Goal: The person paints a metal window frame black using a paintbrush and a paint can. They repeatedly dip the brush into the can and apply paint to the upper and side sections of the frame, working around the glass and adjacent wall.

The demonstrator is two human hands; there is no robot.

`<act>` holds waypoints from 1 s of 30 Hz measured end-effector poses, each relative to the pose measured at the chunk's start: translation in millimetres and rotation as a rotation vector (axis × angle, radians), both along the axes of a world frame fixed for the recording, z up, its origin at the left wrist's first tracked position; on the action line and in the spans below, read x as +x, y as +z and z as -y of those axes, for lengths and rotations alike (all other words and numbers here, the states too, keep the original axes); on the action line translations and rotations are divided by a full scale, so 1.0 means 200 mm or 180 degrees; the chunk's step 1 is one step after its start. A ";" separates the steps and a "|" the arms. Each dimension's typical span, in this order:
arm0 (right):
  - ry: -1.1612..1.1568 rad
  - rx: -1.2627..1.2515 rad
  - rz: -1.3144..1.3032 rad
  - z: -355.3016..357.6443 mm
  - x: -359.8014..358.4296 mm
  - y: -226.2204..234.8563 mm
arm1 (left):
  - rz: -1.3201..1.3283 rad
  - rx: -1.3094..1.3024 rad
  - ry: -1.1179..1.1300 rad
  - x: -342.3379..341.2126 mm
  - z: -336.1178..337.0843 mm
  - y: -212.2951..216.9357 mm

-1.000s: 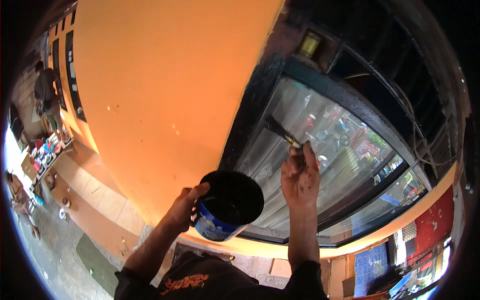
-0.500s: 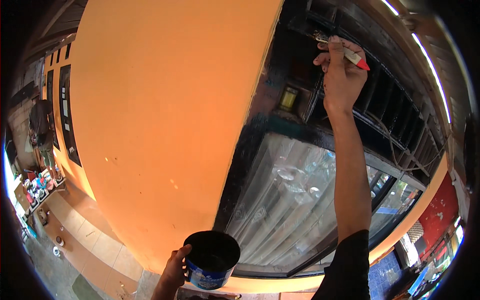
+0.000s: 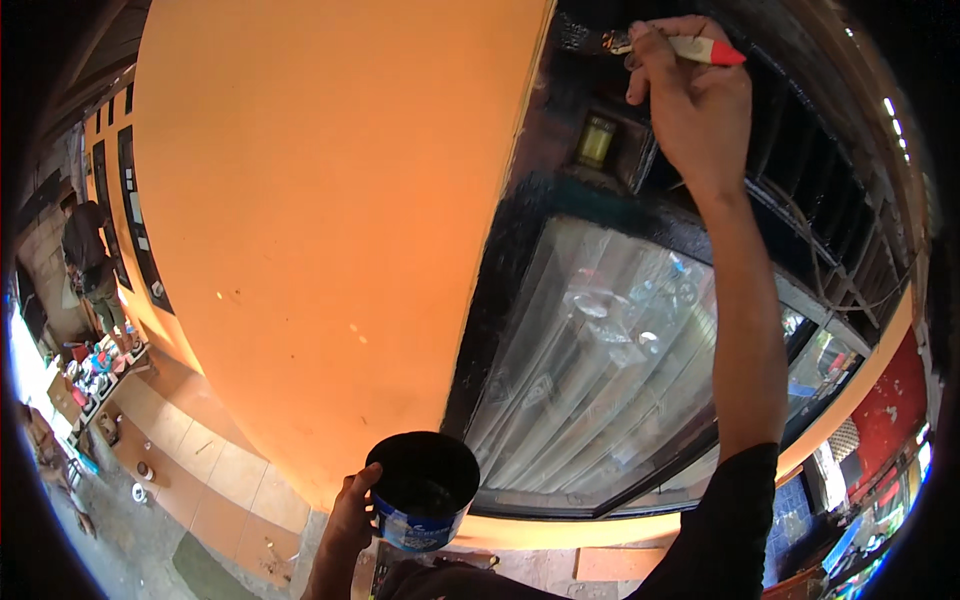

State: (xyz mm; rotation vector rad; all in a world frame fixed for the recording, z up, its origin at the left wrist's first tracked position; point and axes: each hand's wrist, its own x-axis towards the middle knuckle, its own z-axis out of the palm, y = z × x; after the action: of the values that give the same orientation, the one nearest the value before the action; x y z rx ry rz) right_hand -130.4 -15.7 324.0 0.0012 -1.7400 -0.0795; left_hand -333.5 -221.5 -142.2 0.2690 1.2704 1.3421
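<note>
My right hand (image 3: 695, 110) is raised high and closed round a paintbrush (image 3: 692, 48) with a cream handle and red end. Its bristles point left at the upper part of a black-painted wooden frame (image 3: 505, 255), beside the orange wall; wet-looking streaks show by the tip. Low down, my left hand (image 3: 350, 510) grips the rim and side of a blue paint can (image 3: 425, 532). The can is upright, its inside coated dark; how much paint it holds is hard to tell. Below the brush, a small yellowish pane (image 3: 596, 141) sits in the frame.
An orange wall (image 3: 320, 220) fills the left and middle. Under the frame is a window (image 3: 600, 350) with pale curtains. Dark louvres (image 3: 800, 170) and a loose cable lie to the right. A person (image 3: 92, 260) stands far left near cluttered items; another person (image 3: 50, 455) is at the left edge.
My right hand has moved up, and the brush has swung more level, its bristles now closer to the orange wall. My left hand still holds the can. The whole view has shifted slightly.
</note>
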 end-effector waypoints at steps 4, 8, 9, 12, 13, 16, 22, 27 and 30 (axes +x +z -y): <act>-0.0398 -0.0080 0.0261 0.12 -0.01 -0.06 | 0.0008 0.0007 -0.0011 0.00 0.02 -0.01; -0.0675 -0.0131 0.0378 0.13 -0.02 -0.13 | -0.0011 0.0079 0.0031 0.00 0.01 -0.02; -0.0741 -0.0091 0.0392 0.12 -0.02 -0.14 | -0.0041 0.0105 0.0016 0.00 0.01 -0.03; -0.0952 0.0053 0.0352 0.09 -0.03 -0.21 | -0.0057 0.0168 0.0007 0.00 0.00 -0.03; -0.1076 0.0184 0.0392 0.09 -0.03 -0.24 | -0.0037 0.0129 -0.0003 0.00 0.01 -0.03; -0.1278 0.0286 0.0608 0.11 -0.01 -0.35 | -0.0013 0.0056 0.0000 0.00 0.01 -0.03; -0.1018 -0.0824 0.0920 0.10 0.02 -0.30 | -0.0033 0.0161 -0.0080 0.00 0.00 -0.04; -0.0530 -0.0638 0.0507 0.04 -0.01 -0.07 | -0.0190 0.0136 -0.0002 0.01 -0.03 -0.06; -0.0576 -0.0355 0.0256 0.04 -0.04 0.03 | 0.0207 0.0087 0.0062 0.01 -0.02 -0.06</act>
State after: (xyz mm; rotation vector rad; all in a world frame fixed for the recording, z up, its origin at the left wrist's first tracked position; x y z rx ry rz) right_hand -137.6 -22.8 331.0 -0.2381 -1.8198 -0.1164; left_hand -332.1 -217.0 -154.5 0.2306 1.2037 1.3749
